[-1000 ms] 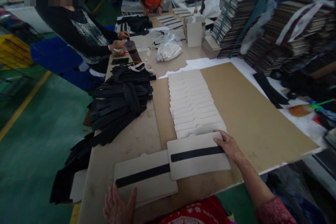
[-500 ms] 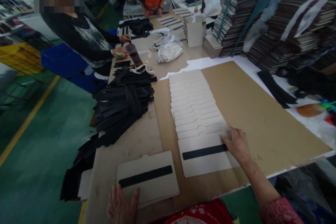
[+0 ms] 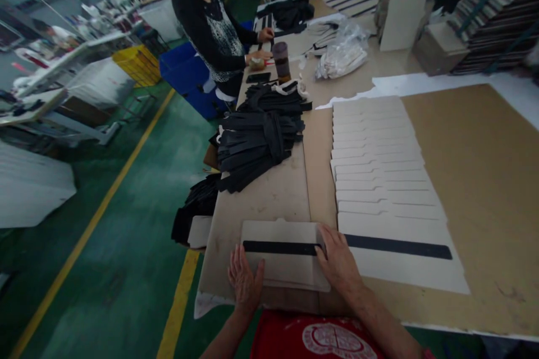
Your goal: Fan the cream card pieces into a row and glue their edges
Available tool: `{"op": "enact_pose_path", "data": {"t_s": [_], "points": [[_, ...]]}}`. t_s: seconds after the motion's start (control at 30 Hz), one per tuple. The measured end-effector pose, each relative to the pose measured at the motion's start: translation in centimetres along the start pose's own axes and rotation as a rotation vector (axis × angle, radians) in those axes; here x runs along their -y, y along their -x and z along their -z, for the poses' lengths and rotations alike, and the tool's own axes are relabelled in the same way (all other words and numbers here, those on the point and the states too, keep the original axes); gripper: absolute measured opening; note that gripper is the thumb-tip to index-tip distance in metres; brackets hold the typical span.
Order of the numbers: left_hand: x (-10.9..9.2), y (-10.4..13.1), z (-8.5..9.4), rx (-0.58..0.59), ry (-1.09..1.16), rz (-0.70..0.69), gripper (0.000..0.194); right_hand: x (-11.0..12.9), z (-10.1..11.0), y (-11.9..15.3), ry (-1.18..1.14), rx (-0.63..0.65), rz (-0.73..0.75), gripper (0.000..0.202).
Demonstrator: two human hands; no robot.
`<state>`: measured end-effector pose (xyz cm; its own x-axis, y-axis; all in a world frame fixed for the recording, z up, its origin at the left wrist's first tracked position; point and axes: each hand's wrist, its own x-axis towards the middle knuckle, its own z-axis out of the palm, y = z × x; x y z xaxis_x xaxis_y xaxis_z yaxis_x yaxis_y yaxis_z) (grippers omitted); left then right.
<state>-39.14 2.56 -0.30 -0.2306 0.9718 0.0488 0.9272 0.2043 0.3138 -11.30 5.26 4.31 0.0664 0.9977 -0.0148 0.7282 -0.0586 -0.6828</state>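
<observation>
A pale grey board [image 3: 280,269] lies on the near side of the table, with a black strip [image 3: 278,248] across its face. My left hand [image 3: 245,280] rests at the board's left edge, fingers stretched and thumb apart, near the strip's left end. Across the board's right edge lies my right hand [image 3: 338,261], its fingers extended and thumb by the strip's right end. To the right, several similar boards [image 3: 379,162] overlap in a row. The nearest of them carries another black strip [image 3: 404,248], partly hidden behind my right hand.
Bundles of black strips [image 3: 261,140] lie on the table's left side. Beyond them are a dark tumbler [image 3: 281,61], a phone [image 3: 258,77] and a plastic bag [image 3: 343,56]. A co-worker [image 3: 214,33] stands at the left edge; board stacks [image 3: 497,17] rise at the far right.
My right hand has moved left, from the strip on the overlapping boards to the right end of the separate board. My left hand stays by its left edge. The camera view has swung left.
</observation>
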Motion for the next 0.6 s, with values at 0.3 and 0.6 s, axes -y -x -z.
{"op": "enact_pose_path", "data": {"t_s": [0.3,0.6], "points": [[0.0,-0.3,0.4,0.012,0.046,0.002,0.07,2.7,-0.2,0.7,-0.626,0.145,-0.469,0.038],[0.4,-1.3,0.2,0.015,0.003,-0.002,0.085,-8.9,12.4,2.0,-0.555,-0.028,-0.576,0.046]]}}
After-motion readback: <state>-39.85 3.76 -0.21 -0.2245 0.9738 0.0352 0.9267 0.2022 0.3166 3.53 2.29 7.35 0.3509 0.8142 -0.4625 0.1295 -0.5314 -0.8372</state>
